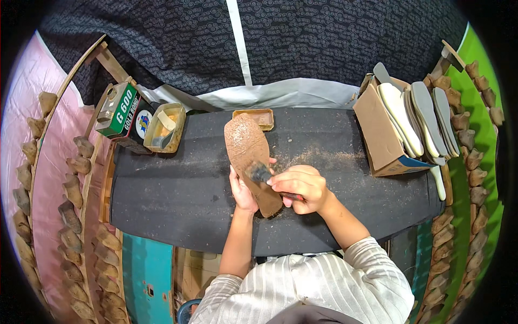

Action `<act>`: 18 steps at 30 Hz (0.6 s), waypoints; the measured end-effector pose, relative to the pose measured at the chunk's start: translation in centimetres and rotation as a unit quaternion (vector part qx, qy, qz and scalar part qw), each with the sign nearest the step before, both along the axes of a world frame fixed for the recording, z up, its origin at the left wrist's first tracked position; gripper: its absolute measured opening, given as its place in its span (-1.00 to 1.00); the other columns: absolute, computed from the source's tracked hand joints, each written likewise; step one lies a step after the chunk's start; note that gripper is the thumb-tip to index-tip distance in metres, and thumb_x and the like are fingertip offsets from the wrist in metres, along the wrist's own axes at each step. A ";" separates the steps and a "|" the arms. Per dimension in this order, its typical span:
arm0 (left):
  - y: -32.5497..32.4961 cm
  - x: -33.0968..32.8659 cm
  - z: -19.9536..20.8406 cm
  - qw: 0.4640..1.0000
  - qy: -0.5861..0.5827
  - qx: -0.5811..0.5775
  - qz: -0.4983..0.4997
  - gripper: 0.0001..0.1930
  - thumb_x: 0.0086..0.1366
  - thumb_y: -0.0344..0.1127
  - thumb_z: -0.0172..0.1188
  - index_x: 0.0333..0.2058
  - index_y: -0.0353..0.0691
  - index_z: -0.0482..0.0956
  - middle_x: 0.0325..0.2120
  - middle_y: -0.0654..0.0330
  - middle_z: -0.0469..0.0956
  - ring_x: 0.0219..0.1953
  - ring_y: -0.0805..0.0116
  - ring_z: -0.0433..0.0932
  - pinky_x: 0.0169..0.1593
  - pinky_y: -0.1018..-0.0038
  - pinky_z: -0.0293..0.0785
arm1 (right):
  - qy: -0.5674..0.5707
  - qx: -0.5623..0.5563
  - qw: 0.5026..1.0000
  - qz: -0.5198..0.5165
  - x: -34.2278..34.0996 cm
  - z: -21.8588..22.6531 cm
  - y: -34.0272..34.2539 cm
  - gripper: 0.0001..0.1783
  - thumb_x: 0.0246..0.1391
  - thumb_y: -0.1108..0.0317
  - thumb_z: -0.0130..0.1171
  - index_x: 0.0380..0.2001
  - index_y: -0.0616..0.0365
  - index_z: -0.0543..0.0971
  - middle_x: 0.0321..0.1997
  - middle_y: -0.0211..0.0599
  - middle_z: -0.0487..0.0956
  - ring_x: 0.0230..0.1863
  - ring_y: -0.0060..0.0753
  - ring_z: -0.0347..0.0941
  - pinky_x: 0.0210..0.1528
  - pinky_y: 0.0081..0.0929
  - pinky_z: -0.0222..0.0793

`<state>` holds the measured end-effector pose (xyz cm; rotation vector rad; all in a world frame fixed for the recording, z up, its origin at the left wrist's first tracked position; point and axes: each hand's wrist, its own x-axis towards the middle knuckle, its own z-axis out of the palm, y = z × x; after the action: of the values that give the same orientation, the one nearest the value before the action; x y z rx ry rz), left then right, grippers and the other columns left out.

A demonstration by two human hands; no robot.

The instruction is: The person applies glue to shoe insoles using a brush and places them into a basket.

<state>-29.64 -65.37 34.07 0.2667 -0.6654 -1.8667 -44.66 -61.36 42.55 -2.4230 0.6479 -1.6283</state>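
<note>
My left hand (244, 195) is closed around the edge of a brown shoe sole (244, 141), holding it tilted over the table. Its wide far end looks glossy and wet, while the narrow near end is duller. In my right hand (303, 186) is a brush with a black and red handle. The dark bristles of the brush (260, 173) touch the middle of the sole. Just beyond the sole's far end sits a shallow tan tray (267, 127), partly hidden by it.
Light crumbs dot the black-covered table (178, 200). At the left stand a green and black metal can (116, 110) and a plastic tub (181, 127) with tools inside. A cardboard box (377, 143) of grey and white soles stands right. Racks of shoe lasts (70, 216) flank both sides.
</note>
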 end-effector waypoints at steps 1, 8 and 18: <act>-0.2 0.1 -0.6 1.000 -0.001 -0.016 -0.003 -0.32 0.27 0.20 -0.56 0.01 -0.24 0.26 -0.18 -0.03 0.44 -0.24 0.25 0.46 -0.14 0.36 0.40 | -0.002 0.011 1.000 0.003 -0.2 0.1 0.2 -0.69 -0.41 0.57 0.21 -0.42 0.21 0.52 -0.39 -0.24 0.58 -0.45 -0.24 0.52 -0.41 -0.45 0.43; 0.2 0.3 -0.1 0.988 0.128 -0.041 -0.070 -0.29 0.23 0.26 -0.52 0.00 -0.24 0.28 -0.20 0.00 0.45 -0.32 0.29 0.47 -0.25 0.39 0.42 | -0.024 -0.017 0.998 -0.047 0.5 0.4 -1.3 -0.59 -0.46 0.61 0.21 -0.35 0.20 0.51 -0.27 -0.20 0.56 -0.34 -0.20 0.52 -0.35 -0.40 0.45; 0.1 0.1 1.0 0.999 0.008 0.025 0.035 -0.28 0.21 0.24 -0.48 -0.02 -0.34 0.25 -0.22 -0.08 0.39 -0.45 0.24 0.39 -0.39 0.38 0.38 | 0.020 0.005 0.998 0.057 0.3 -0.8 1.1 -0.65 -0.54 0.54 0.09 -0.46 0.25 0.52 -0.39 -0.23 0.56 -0.54 -0.25 0.47 -0.50 -0.44 0.40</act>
<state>-29.54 -65.31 35.03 0.3021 -0.5919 -1.8177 -44.37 -60.24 41.76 -2.4414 0.5112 -1.5332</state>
